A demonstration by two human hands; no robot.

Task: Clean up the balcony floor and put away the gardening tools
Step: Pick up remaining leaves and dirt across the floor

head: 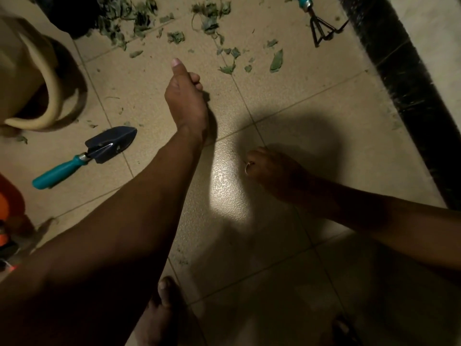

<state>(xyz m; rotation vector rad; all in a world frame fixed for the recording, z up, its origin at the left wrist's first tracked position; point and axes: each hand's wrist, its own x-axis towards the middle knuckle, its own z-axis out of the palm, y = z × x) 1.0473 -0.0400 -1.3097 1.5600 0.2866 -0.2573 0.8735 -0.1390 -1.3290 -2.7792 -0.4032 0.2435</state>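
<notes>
Torn green leaves (139, 18) are scattered over the beige floor tiles at the top. A trowel (82, 158) with a teal handle and dark blade lies at the left. At the top right lies a pronged hand rake (320, 27), also with a teal handle. My left hand (185, 96) hovers over the middle of the floor, fingers curled into the palm and thumb pointing up; nothing shows in it. My right hand (272, 171) is lower right of it in shadow, fingers curled under, with nothing visible in its grip.
A beige pot (50, 96) stands tilted at the left edge, with a dark container (72, 13) behind it. A black strip (399, 83) runs along the right wall. Orange objects (10, 196) sit at the far left. My bare foot (162, 308) is at the bottom.
</notes>
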